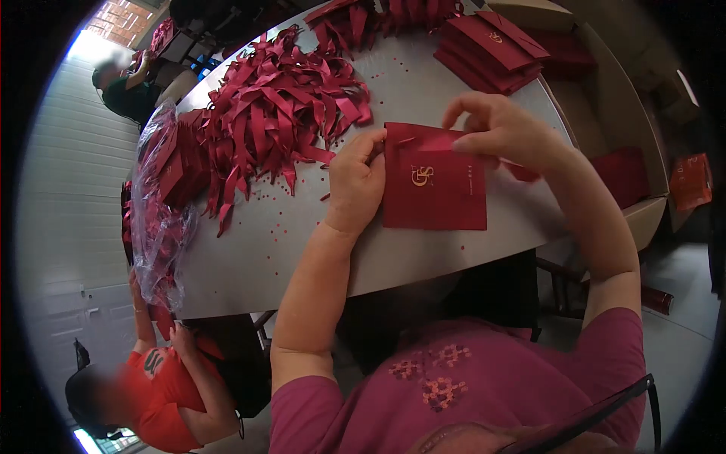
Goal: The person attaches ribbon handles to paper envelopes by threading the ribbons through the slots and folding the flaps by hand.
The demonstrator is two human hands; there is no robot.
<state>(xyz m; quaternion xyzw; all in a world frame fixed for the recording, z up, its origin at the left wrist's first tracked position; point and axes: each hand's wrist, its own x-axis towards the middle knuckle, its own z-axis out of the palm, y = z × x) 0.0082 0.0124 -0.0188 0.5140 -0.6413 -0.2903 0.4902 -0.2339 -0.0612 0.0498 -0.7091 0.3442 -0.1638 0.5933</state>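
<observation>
A large heap of red ribbons (283, 102) is spread over the far left part of the grey counter (302, 250). A clear plastic bag (155, 219) of red pieces is seen hanging over the counter's left edge. A stack of red envelopes (491, 49) is set near the far right edge, and small red scraps (291, 219) are scattered on the surface. A person in an orange shirt (162, 393) is seated below the bag; another person in a dark shirt (132, 94) is seen farther off. Cardboard boxes (628, 113) are placed to the right.

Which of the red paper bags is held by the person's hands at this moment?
The flat red bag with the gold logo, at the near table edge, gripped at its top by the left hand and right hand. The other bags lie stacked, untouched.
</observation>
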